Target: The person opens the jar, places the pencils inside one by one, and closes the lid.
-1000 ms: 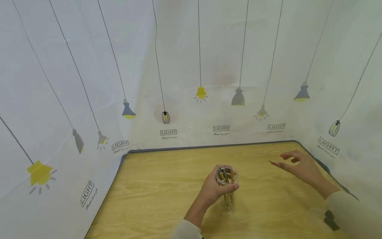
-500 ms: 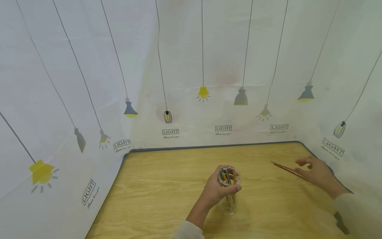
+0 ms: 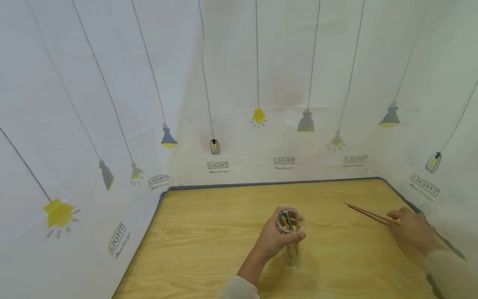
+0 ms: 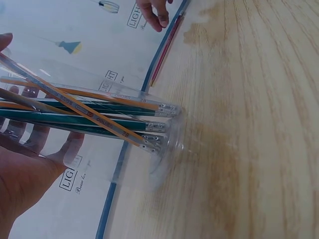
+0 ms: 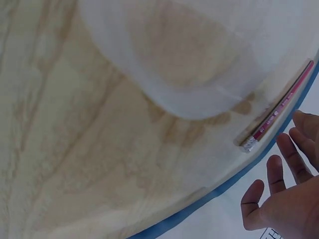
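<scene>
Head view: left hand (image 3: 274, 237) grips a clear cup (image 3: 293, 261) of pencils (image 4: 92, 119); right hand (image 3: 413, 230), fingers loose, rests near a red pencil (image 5: 279, 109).

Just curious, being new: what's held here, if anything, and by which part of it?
The left hand grips the clear cup around its upper part. The right hand holds nothing; a red pencil lies nearby.

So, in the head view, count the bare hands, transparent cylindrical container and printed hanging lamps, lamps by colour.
Left hand, right hand: 2
Transparent cylindrical container: 1
Yellow printed lamps: 2
Blue lamps: 2
Grey lamps: 4
Black wire-cage lamps: 2
Total: 13
</scene>
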The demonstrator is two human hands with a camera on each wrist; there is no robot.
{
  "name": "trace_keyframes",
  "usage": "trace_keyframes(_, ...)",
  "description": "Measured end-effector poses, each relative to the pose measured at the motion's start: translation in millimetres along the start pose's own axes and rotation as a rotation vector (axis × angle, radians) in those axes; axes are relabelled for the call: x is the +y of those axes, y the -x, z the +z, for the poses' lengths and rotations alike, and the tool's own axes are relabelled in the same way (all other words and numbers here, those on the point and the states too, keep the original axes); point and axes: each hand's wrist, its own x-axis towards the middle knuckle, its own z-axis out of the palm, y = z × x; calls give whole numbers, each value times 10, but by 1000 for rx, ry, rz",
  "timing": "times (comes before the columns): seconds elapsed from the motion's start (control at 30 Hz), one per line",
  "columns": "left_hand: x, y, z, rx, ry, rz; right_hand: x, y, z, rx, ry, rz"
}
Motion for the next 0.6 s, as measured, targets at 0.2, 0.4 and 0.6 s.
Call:
trace_keyframes(0.2,-15,11,18,-4,22,2,86,39,112,-20,29,13)
trace_keyframes(0.4,-16,6,16,1,-23,15,127,53,145,-59,37,51)
trace_keyframes(0.6,5,5,21,3,-24,15,125,51,149,-47,22,61)
